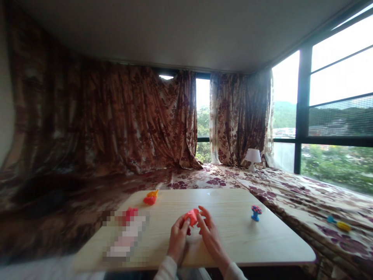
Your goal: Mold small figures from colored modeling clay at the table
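A bright coral-red piece (191, 217), thin and crumpled-looking, is held between my hands above the near middle of the table. My left hand (177, 236) pinches its lower left side between thumb and fingers. On its right side, my right hand (210, 232) rests thumb and fingers against the piece, with the index finger raised and curved around it. A small dark red bit (189, 231) shows below the piece, between the hands; its kind is too small to tell. My fingers partly hide the coral-red piece, and I cannot make out exactly what it is.
On the pale wooden table (233, 241) stand a blue mushroom-shaped toy (256, 213) with a red-dotted top, an orange-and-red item (150, 197) and a pinkish-red item (130, 214) beside a blurred patch. A white lamp (253, 156) and a yellow-and-blue item (343, 225) lie beyond on flowered cloth.
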Available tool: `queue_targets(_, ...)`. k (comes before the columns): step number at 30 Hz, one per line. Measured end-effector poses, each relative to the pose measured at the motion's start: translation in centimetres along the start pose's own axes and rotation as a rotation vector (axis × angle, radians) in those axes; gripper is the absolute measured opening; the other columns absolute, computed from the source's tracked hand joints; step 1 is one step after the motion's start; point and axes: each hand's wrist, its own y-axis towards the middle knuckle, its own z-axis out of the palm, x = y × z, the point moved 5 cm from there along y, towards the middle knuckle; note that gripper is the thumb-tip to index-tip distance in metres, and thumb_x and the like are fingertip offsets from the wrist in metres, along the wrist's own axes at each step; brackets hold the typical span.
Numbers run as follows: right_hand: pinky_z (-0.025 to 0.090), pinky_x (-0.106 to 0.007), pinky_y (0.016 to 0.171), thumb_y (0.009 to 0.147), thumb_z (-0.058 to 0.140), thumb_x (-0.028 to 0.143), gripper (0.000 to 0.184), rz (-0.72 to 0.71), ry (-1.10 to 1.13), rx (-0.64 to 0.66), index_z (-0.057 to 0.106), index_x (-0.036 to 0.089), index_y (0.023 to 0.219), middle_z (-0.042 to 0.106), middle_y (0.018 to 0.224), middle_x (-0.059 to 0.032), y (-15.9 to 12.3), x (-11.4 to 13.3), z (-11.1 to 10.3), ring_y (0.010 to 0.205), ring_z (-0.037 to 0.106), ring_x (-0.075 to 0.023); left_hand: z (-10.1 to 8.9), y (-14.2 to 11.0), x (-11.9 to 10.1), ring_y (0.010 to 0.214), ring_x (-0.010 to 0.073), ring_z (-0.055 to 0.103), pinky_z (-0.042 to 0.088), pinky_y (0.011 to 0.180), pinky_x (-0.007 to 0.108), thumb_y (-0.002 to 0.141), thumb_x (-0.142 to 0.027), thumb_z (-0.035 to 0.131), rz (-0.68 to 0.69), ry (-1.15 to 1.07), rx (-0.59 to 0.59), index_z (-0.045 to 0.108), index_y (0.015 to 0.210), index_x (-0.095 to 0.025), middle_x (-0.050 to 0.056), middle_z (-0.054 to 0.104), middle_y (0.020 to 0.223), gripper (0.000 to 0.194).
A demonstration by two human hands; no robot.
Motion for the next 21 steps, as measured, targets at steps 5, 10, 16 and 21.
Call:
queue_targets(5, 0.050, -0.025, 0.058, 0.079, 0.054, 0.039, 0.041, -0.131, -0.066, 0.076, 0.055, 0.020, 0.115, 0.054, 0.106, -0.0086, -0.1, -0.1, 0.8, 0.070, 0.058, -0.0139, -0.1, 0.1, 0.5, 0.056, 0.0104, 0.052, 0.042, 0.054, 0.022, 0.065, -0.040, 0.066, -0.070, -0.074, 0.007, 0.066, 0.090, -0.014, 0.001, 0.063, 0.069, 0.036)
queue_targets(10, 0.050, -0.024, 0.058, 0.082, 0.050, 0.039, 0.038, -0.065, -0.064, 0.183, 0.057, 0.020, 0.115, 0.057, 0.105, -0.0084, -0.4, 0.4, 1.1, 0.078, 0.060, -0.0164, 0.2, 0.0, 0.4, 0.049, 0.0091, 0.050, 0.041, 0.050, 0.021, 0.066, -0.043, 0.066, -0.050, -0.088, 0.036, 0.062, 0.076, -0.015, -0.004, 0.056, 0.055, 0.030)
queue_targets(16, 0.051, -0.026, 0.061, 0.075, 0.061, 0.034, 0.042, -0.069, -0.065, 0.195, 0.058, 0.019, 0.114, 0.060, 0.101, -0.0076, -0.5, 0.4, 1.5, 0.078, 0.059, -0.0168, 0.4, -0.1, 0.3, 0.071, 0.0163, 0.062, 0.049, 0.064, 0.027, 0.070, -0.039, 0.064, -0.053, -0.212, 0.091, 0.063, 0.083, -0.015, 0.003, 0.067, 0.076, 0.028)
queue_targets(21, 0.050, -0.025, 0.058, 0.072, 0.061, 0.025, 0.042, -0.128, -0.093, 0.146, 0.058, 0.018, 0.113, 0.061, 0.098, -0.0070, -0.4, -0.3, 1.5, 0.075, 0.059, -0.0159, -0.1, 0.1, 0.5, 0.068, 0.0161, 0.062, 0.049, 0.067, 0.027, 0.064, -0.038, 0.069, -0.048, -0.167, 0.011, 0.065, 0.071, -0.014, 0.003, 0.068, 0.069, 0.025)
